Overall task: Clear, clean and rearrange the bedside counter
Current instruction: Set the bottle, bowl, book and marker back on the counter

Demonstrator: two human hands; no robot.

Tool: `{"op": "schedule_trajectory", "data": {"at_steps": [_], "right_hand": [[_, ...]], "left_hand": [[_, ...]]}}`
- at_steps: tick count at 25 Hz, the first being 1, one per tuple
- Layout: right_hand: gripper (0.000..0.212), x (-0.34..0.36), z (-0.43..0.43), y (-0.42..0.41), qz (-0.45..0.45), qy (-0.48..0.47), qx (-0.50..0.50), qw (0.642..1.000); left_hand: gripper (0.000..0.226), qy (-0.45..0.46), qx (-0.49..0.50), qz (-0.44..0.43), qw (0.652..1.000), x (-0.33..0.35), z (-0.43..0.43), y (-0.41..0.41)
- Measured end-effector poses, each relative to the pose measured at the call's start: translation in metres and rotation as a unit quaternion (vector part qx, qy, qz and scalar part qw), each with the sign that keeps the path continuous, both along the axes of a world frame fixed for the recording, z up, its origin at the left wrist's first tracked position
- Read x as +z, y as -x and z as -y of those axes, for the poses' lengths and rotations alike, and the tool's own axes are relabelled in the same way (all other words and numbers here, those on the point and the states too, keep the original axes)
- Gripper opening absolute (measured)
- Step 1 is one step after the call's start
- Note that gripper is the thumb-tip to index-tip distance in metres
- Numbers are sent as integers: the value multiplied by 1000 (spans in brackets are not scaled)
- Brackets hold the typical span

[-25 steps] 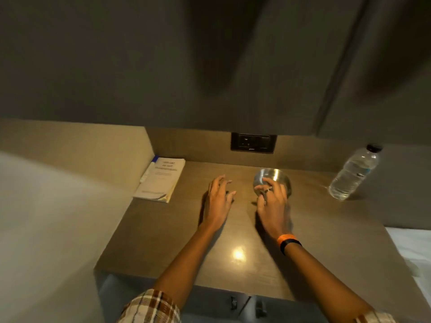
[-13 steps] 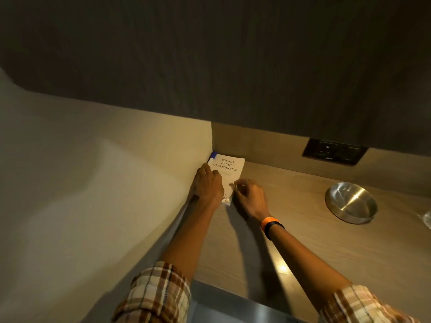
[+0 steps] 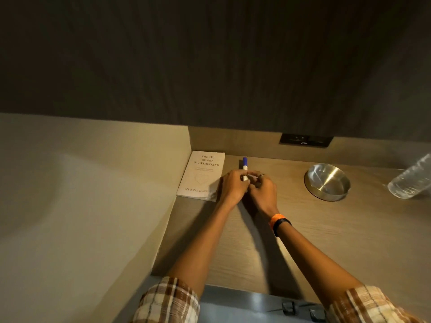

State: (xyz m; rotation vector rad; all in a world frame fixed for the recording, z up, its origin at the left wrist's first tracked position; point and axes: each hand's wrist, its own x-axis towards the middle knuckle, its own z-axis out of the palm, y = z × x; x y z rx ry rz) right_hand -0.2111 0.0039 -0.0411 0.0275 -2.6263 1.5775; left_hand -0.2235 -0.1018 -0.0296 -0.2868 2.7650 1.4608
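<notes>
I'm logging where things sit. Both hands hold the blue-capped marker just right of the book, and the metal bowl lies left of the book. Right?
Not quite. The head view shows the metal bowl right of the book, beyond both hands holding the marker.

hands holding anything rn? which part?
A pen, gripped at its white lower end by the left hand and right hand together; the blue cap end sticks out free.

Your left hand (image 3: 233, 186) hides the white blue-capped marker's (image 3: 245, 166) near end; the clear plastic water bottle (image 3: 411, 180) runs off the right edge.
</notes>
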Motion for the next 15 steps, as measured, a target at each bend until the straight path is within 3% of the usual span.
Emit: {"op": "schedule_trajectory", "data": {"at_steps": [6, 9, 15], "right_hand": [[56, 4, -67, -9, 33, -63, 61, 996], [56, 5, -75, -7, 50, -87, 89, 991], [52, -4, -65, -6, 43, -159, 88, 982]], "left_hand": [[46, -97, -84, 13, 992, -17, -43, -13], [60, -38, -121, 18, 992, -17, -40, -18], [55, 36, -120, -13, 992, -14, -29, -22]]}}
